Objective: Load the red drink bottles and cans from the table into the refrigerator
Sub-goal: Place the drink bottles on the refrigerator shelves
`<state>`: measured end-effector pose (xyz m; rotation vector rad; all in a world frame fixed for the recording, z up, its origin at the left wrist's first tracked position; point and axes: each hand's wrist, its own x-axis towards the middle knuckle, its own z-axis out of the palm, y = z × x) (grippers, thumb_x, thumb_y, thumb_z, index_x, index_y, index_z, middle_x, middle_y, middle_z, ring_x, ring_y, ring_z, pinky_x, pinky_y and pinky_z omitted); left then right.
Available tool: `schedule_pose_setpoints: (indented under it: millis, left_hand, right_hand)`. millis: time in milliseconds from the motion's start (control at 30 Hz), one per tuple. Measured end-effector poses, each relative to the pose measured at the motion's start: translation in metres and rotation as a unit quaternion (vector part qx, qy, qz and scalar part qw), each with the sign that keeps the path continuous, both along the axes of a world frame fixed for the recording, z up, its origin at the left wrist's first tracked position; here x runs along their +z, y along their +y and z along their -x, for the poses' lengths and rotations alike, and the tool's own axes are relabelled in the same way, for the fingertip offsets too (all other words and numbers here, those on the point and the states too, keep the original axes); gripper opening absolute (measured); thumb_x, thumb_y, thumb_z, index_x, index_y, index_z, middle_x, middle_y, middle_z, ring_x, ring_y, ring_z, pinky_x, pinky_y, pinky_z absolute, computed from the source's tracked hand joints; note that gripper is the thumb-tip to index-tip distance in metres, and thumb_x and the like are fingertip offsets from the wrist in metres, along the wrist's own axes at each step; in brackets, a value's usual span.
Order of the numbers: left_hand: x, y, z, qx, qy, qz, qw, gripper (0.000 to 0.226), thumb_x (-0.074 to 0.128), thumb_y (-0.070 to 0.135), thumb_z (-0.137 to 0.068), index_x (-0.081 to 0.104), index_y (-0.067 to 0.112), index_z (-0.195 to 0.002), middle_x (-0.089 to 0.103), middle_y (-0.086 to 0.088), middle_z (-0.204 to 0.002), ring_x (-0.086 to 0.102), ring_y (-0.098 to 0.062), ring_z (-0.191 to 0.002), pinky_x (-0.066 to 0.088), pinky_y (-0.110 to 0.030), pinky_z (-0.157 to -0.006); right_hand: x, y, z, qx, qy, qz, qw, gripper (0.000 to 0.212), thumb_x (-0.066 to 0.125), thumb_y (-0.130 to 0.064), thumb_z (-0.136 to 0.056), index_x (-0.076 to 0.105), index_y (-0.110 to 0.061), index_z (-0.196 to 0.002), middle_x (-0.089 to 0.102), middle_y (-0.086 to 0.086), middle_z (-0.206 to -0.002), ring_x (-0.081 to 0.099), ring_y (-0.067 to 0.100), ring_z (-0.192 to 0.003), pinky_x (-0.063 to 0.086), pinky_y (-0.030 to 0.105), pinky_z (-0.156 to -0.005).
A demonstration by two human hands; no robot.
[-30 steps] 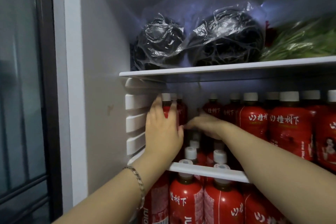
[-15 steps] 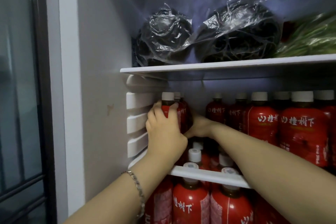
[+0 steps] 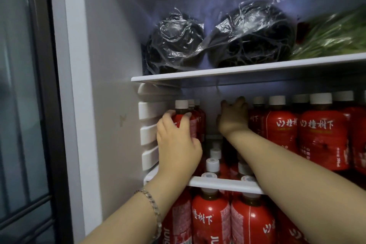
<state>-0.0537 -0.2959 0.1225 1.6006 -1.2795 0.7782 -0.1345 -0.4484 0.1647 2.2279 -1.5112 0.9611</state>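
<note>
Left hand (image 3: 177, 140): wrapped around the front red bottle (image 3: 183, 120) at the left end of the middle shelf (image 3: 223, 183), fingers curled over its shoulder just under the white cap — a closed hold on that bottle, which stands upright against the ribbed side wall (image 3: 149, 134).

Right hand (image 3: 233, 118): a moment ago it lay low, close beside the left hand; now it is deeper and higher in the centre of the frame, fingers spread in the gap between the left bottle column and the row of bottles (image 3: 297, 127) to the right. Open, holding nothing that shows; whether the palm presses a bottle I cannot tell.

Change: the two hands have parted, and a clear lane now shows between the left bottles and the right-hand row.

Meaning for the task: seemingly a tidying step — bottles being squared up to make room. This shelf and the lower shelf bottles (image 3: 211, 222) look nearly full.

Upper shelf (image 3: 237, 72): wrapped dark bundles (image 3: 251, 33) and greens (image 3: 332, 39), untouched.
</note>
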Motion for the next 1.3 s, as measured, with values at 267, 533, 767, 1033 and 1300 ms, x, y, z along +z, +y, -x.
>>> schedule_pose_setpoints:
  millis: [267,533,767,1033,1300]
  left_hand:
    - [0.001,0.001,0.000,-0.017,0.026,0.011,0.999,0.050,0.056,0.009,-0.077,0.051,0.014,-0.127,0.034,-0.015,-0.130,0.028,-0.029,-0.121,0.026,-0.038,-0.105]
    - [0.003,0.008,0.004,-0.030,0.041,0.047,0.998,0.039,0.057,0.004,-0.077,0.057,0.003,-0.116,0.042,-0.020,-0.123,0.036,-0.034,-0.115,0.033,-0.039,-0.100]
    - [0.007,0.029,0.011,-0.172,0.079,0.142,0.972,0.034,0.048,0.001,-0.083,0.056,0.001,-0.116,0.041,-0.014,-0.120,0.039,-0.022,-0.115,0.024,-0.018,-0.102]
    - [0.004,0.073,0.002,-0.230,0.131,0.034,0.964,0.051,0.040,-0.008,-0.085,0.042,0.010,-0.133,0.033,-0.003,-0.135,0.039,-0.010,-0.121,0.025,0.005,-0.090]
    - [0.000,0.081,-0.003,-0.112,0.036,-0.102,0.988,0.083,0.061,0.026,-0.086,0.007,0.025,-0.149,-0.002,-0.007,-0.156,0.007,-0.022,-0.143,0.018,-0.028,-0.111]
  right_hand:
    - [0.002,0.006,0.004,0.023,0.008,-0.041,0.999,0.055,0.065,-0.026,-0.080,0.045,-0.025,-0.132,0.020,0.019,-0.142,0.021,0.042,-0.129,0.020,0.039,-0.109]
    - [-0.005,0.050,0.012,0.152,-0.066,-0.017,0.986,0.059,0.062,-0.019,-0.086,0.036,-0.020,-0.140,0.017,0.017,-0.147,0.029,0.037,-0.130,0.035,0.038,-0.106]
    - [-0.020,0.105,0.052,0.246,-0.201,0.038,0.948,0.069,0.076,-0.029,-0.073,0.046,-0.033,-0.135,0.030,0.008,-0.129,0.048,0.027,-0.116,0.033,0.019,-0.098]
    - [-0.012,0.147,0.034,0.385,-0.190,-0.027,0.903,0.066,0.077,-0.035,-0.073,0.051,-0.031,-0.133,0.034,-0.001,-0.110,0.039,0.005,-0.097,0.024,0.003,-0.083]
    - [-0.008,0.140,0.022,0.459,-0.195,-0.219,0.839,0.081,0.058,0.000,-0.085,0.013,-0.021,-0.149,0.035,0.013,-0.143,0.047,0.018,-0.120,0.041,0.032,-0.103]
